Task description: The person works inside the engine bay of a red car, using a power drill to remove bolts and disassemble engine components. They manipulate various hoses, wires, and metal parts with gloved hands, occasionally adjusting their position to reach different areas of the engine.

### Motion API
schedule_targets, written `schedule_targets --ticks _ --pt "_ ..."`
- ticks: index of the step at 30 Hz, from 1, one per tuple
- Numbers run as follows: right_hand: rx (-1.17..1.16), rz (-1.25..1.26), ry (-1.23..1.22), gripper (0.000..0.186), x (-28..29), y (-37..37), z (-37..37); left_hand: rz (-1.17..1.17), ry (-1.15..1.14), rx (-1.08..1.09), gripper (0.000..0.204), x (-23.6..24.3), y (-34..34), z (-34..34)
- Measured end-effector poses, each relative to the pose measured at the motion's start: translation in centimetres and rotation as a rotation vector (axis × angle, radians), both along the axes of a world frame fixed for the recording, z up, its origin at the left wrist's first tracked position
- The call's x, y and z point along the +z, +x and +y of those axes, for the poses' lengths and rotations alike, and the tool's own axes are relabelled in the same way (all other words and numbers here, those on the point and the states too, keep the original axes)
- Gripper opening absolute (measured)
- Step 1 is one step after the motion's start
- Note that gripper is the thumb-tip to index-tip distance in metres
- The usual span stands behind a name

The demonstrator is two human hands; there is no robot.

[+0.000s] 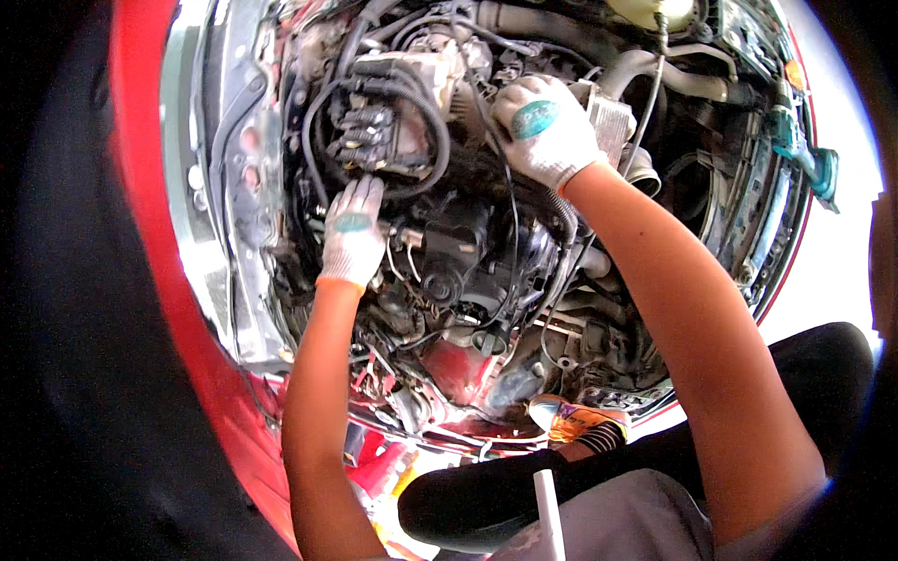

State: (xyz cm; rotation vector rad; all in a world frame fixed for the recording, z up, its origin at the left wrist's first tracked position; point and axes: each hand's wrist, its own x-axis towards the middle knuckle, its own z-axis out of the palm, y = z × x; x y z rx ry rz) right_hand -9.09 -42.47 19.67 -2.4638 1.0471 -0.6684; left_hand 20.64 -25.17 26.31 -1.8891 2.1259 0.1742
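Observation:
Both my hands wear white knit gloves with a teal patch on the back, and both are over a car's engine bay. My left hand (354, 232) lies with its fingers stretched out, its tips by the lower edge of a ribbed black hose (440, 131) that loops around a block of connectors (365, 136). Farther up and to the right, my right hand (547, 131) is closed, knuckles up, beside a finned metal part (610, 126). A thin dark cable (510, 201) runs down past its thumb side. Whatever its fingers grip is hidden beneath the glove.
Between my forearms sits a black engine cover (454, 243). A pale fluid tank (655, 11) is at the top, and a teal tool (804, 150) rests on the right edge. Red bodywork (164, 262) borders the left. My orange shoe (575, 418) is at the bay's near edge.

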Motion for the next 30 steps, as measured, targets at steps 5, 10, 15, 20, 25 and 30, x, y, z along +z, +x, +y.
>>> schedule_targets --ticks 5,10,15,20,25,30 --pt "0.03 0.033 0.077 0.031 0.0 0.1 -0.3 0.167 0.166 0.408 0.029 1.6 -1.6 -5.0" --pt "0.004 -0.031 0.03 0.028 -0.1 0.2 -0.1 0.126 -0.388 0.689 0.025 0.9 3.1 -2.3" --pt "-0.017 -0.046 0.019 0.025 0.1 0.2 0.2 0.26 -0.391 0.924 0.04 1.0 7.5 -3.2" --pt "-0.04 0.067 0.053 0.03 0.8 0.3 0.1 0.391 -0.123 0.98 0.076 0.4 7.0 -7.5" --pt "-0.036 0.082 0.062 0.03 0.8 0.5 0.1 0.198 -0.131 0.969 0.066 -1.1 9.2 -9.0" --pt "-0.061 0.083 0.047 0.026 1.4 0.7 0.2 0.181 -0.158 0.886 0.043 -2.4 9.9 -8.4"
